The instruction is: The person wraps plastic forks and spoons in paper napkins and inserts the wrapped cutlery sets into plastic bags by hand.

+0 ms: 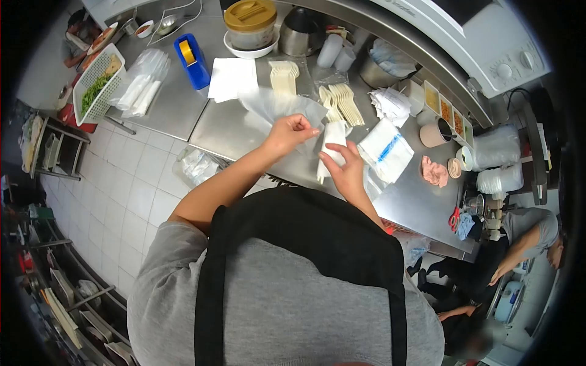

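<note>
My left hand (292, 131) pinches the edge of a clear plastic bag (259, 110), which spreads out over the steel counter (223, 131). Just to its right, my right hand (347, 168) grips a rolled white napkin (332, 143) between thumb and fingers. A pale tip pokes out of the roll's lower end. Behind the hands lie cream plastic spoons (284, 78) and plastic forks (347, 104). A stack of white napkins (234, 79) sits at the back left. Beside my right hand rests a white packet with a blue stripe (386, 149).
A blue tape dispenser (192, 61) and filled plastic sleeves (143, 85) are at left, near a white basket of greens (97, 85). A lidded tub (250, 24) stands at the back. Food containers (445, 113) and red scissors (453, 218) are at right, with another person (519, 244) beyond.
</note>
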### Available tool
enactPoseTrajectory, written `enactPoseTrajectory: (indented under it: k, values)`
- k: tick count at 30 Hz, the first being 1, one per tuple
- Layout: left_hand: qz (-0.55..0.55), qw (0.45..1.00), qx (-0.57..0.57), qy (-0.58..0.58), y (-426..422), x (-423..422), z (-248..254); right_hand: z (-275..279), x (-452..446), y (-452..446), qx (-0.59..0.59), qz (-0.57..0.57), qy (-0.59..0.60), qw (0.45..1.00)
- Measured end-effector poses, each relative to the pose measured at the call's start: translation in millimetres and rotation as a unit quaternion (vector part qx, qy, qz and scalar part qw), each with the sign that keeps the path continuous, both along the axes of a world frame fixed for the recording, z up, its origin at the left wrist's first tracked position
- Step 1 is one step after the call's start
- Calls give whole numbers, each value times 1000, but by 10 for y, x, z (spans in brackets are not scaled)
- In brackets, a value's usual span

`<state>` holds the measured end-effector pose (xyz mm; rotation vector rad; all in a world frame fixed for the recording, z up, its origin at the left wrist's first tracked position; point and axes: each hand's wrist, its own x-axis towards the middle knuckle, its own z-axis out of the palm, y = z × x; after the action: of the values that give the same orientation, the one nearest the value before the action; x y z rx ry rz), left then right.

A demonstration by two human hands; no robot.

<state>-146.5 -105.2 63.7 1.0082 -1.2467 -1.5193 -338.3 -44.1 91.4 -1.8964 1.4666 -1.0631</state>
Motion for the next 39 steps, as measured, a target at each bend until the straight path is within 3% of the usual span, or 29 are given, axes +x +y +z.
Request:
enactPoseTrajectory:
  k: [3,5,9,12,13,15,18,21,24,30,31,38,39]
  values:
    - [-84,989,110,48,82,63,-85,-195,265,-151,-18,-36,-17,999]
    - [-25,993,96,63,80,113,-244,-487,343,-248,-78,-69,-44,994]
    - [59,994,51,83,50,360,-284,-520,307,-235,-37,-84,-100,991]
    - [48,989,-64,128,14,432,-173,-565,293,-230,-16,-118,-97,988]
    - [30,988,-153,6,23,477,-32,-591,285,-257,-28,-113,-102,988]
    - [-8,918,-318,-235,27,555,227,-595,178,-329,-9,-134,-108,985]
    - [-24,834,-407,-372,5,541,337,-614,-17,-442,17,-150,-88,985]
    - [-75,775,-473,-412,43,446,449,-571,-80,-458,-7,-138,-34,990]
    - [-60,747,-455,-481,0,334,406,-579,-129,-485,-13,-127,-12,992]
    - [-63,761,-334,-553,-142,29,482,433,-204,-70,-114,-55,32,991]
    - [-63,765,-330,-549,-142,-7,511,515,-225,-25,-52,-20,43,998]
    - [-76,788,-360,-494,-6,-189,622,183,-118,-268,16,135,104,985]
    - [-88,793,-361,-483,46,-222,674,148,-47,-303,-18,132,141,981]
